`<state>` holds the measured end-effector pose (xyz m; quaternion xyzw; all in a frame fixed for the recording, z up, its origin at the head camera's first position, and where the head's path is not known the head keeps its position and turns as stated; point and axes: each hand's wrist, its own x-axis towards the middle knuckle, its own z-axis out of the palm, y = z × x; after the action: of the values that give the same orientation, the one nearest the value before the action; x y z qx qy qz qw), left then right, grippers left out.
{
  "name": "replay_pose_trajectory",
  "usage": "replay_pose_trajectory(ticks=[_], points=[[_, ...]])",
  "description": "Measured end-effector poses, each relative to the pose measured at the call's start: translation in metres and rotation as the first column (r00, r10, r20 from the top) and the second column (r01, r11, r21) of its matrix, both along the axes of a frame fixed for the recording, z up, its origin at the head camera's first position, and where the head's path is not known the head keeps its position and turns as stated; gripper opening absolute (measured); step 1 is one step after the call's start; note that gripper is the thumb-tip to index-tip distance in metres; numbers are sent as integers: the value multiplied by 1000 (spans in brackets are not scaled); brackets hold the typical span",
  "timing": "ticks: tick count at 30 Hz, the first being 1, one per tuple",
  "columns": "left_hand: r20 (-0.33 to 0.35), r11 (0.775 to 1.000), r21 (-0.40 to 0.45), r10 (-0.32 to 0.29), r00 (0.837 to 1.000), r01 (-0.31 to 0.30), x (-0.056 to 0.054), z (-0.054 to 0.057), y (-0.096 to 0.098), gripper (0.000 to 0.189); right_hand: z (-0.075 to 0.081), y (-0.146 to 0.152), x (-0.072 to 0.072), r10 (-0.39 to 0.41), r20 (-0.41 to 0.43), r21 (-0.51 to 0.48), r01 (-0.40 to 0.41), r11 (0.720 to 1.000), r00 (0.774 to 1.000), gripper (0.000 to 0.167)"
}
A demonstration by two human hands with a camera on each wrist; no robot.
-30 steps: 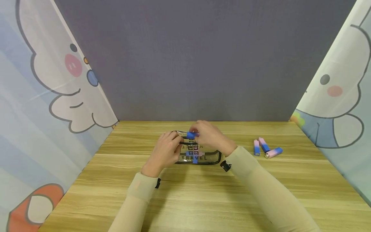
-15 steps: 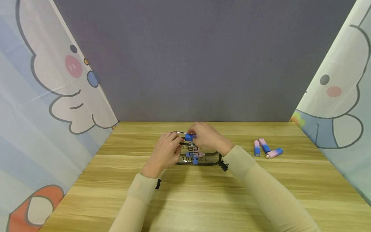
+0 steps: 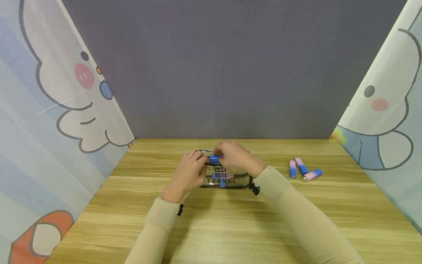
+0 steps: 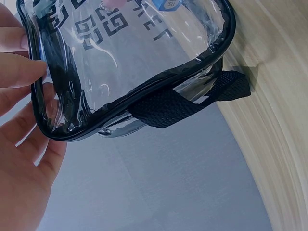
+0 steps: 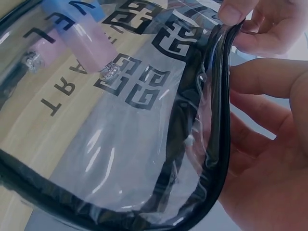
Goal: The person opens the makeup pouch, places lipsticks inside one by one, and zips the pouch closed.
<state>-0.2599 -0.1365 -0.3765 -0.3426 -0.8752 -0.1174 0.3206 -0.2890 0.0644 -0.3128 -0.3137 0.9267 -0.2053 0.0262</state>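
Observation:
A clear travel pouch point(image 3: 242, 179) with black piping and black lettering stands at the middle of the table. My left hand point(image 3: 188, 172) pinches its upper rim at the left side. My right hand point(image 3: 235, 157) is at the opening and holds a small blue-ended stick point(image 3: 215, 159) by its far end, which the fingers hide. Through the plastic, pink-and-blue sticks point(image 5: 89, 45) with metal ends show inside the pouch. The left wrist view shows fingers on the pouch's black edge point(image 4: 36, 96). The held stick cannot be made out in the right wrist view.
Three loose pink-and-blue sticks point(image 3: 301, 166) lie to the right on the wooden table point(image 3: 211, 227). A black strap point(image 4: 166, 108) loops from the pouch's side. A grey panel point(image 3: 230, 73) rises behind the table, with cartoon-printed curtains point(image 3: 43, 128) at both sides.
My right hand has come slightly down and left with the stick, which now sits lower at the pouch's opening. The left hand has stayed on the rim.

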Motion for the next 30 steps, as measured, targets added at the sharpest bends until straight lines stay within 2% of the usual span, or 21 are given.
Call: replay_pose_trajectory(ticks=[14,20,30], points=[[13,1000,5,0,1000,0,-1,0,-1,12,10,21,5,-12,-97,13,13,1000,995,23],[23,1000,7,-3,1000,3,0,3,-1,12,12,41,5,-72,-134,-54,66,996,988,22],[21,1000,6,0,1000,0,-1,1,-1,13,10,78,1,-206,-122,-98,195,976,971,26]])
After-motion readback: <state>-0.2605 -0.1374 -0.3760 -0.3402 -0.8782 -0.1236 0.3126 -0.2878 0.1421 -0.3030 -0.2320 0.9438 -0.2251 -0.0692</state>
